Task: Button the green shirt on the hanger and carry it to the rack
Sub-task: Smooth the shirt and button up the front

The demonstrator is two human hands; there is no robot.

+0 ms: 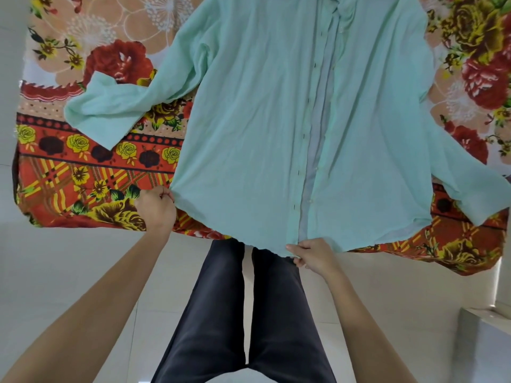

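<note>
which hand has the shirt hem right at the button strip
The right hand: its grip is on the hem of the green shirt at the foot of the button strip. The left hand pinches the hem's side corner instead.

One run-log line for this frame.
green shirt: flat on floral bedspread, placket open; left hand: grips hem corner; right hand: pinches hem at placket

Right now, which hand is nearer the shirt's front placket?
Right. The right hand pinches the hem of the green shirt directly at the foot of the front placket; the left hand grips the hem's side corner, well off to the left.
</note>
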